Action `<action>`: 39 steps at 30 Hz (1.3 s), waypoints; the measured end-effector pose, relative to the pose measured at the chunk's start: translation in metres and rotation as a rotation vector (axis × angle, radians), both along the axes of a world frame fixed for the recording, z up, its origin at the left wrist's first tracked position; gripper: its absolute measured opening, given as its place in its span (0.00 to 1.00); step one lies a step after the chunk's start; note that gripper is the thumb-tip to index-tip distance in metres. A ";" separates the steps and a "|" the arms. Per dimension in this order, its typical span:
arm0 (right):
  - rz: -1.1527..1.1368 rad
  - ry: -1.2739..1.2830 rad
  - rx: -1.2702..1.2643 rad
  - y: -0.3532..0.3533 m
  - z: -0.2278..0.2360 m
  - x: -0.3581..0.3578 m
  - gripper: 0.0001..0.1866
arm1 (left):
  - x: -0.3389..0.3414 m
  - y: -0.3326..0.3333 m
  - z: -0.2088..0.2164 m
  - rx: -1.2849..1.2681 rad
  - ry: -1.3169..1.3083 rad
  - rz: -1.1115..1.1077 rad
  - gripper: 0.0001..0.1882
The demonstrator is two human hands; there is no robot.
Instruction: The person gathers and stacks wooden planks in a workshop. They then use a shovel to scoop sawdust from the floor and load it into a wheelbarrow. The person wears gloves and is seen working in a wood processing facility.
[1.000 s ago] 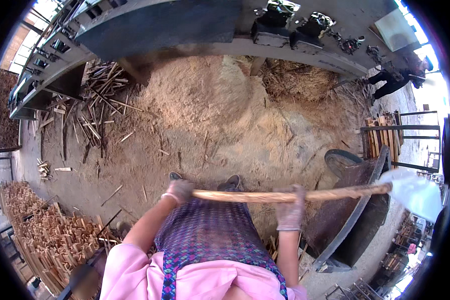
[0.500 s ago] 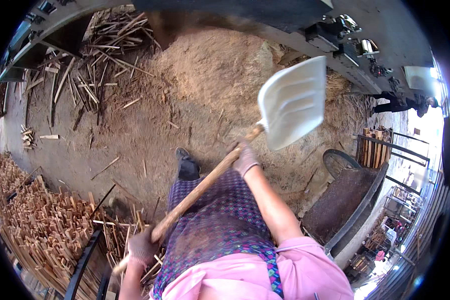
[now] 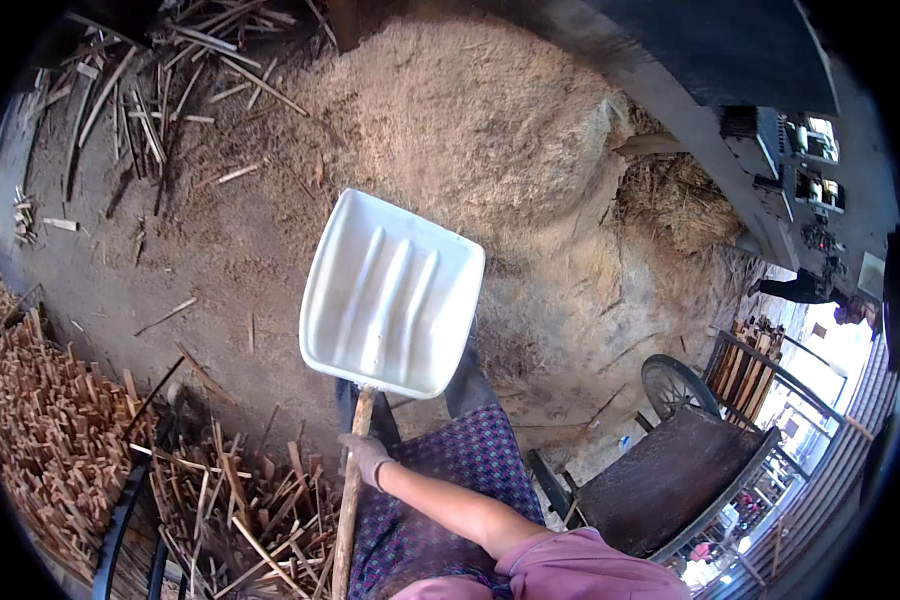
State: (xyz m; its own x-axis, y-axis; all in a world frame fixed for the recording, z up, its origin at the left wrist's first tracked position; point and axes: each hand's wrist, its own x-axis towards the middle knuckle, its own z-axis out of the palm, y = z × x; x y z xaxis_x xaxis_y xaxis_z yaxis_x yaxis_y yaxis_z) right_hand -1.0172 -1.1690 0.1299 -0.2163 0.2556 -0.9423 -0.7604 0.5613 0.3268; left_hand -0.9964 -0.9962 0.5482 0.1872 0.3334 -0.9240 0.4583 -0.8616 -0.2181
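A white scoop shovel (image 3: pixel 395 295) with a wooden handle reaches out in front of me, its ribbed blade turned upward and bare. My right hand (image 3: pixel 368 460), in a light work glove, is wrapped around the upper handle just below the blade. The handle runs down past my patterned apron and leaves the lower edge. My left hand is out of view. Beyond the blade rises a large heap of sawdust (image 3: pixel 450 120), which the shovel does not touch.
Cut wood sticks (image 3: pixel 60 430) are stacked at lower left beside a dark metal rail (image 3: pixel 120 525). Loose wood strips (image 3: pixel 155 120) litter the ground at upper left. A wheeled cart (image 3: pixel 670 480) stands at right. Machinery (image 3: pixel 770 160) overhangs the upper right; a person (image 3: pixel 805 288) is beyond it.
The shovel blade has swung from the right to the left, in front of my legs, and the handle is steeper. My right hand moved left and down with it. My left hand has left the view.
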 end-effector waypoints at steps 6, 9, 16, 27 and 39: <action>-0.070 0.051 -0.021 -0.001 -0.013 -0.008 0.11 | 0.004 -0.006 -0.068 -0.023 0.011 0.037 0.26; -0.101 0.057 -0.133 0.010 -0.017 0.005 0.11 | 0.011 -0.012 -0.104 -0.044 -0.003 0.035 0.25; 0.050 -0.206 -0.157 -0.088 -0.071 0.201 0.12 | 0.026 -0.061 -0.191 -0.028 0.046 0.056 0.25; 0.029 -0.488 -0.442 -0.164 -0.232 0.304 0.11 | -0.005 -0.058 -0.428 -0.151 -0.323 0.299 0.14; 0.077 -0.436 -0.604 -0.245 -0.295 0.393 0.19 | 0.040 -0.052 -0.594 -0.232 -0.369 0.056 0.17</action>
State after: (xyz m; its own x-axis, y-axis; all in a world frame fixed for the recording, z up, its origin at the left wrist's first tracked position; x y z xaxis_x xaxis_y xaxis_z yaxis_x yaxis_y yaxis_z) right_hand -0.6244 -1.4137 -0.1649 0.2127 -0.3339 -0.9183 -0.7949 0.4875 -0.3613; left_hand -0.9565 -1.0482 -0.0454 0.5063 0.1444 -0.8502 0.5170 -0.8399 0.1652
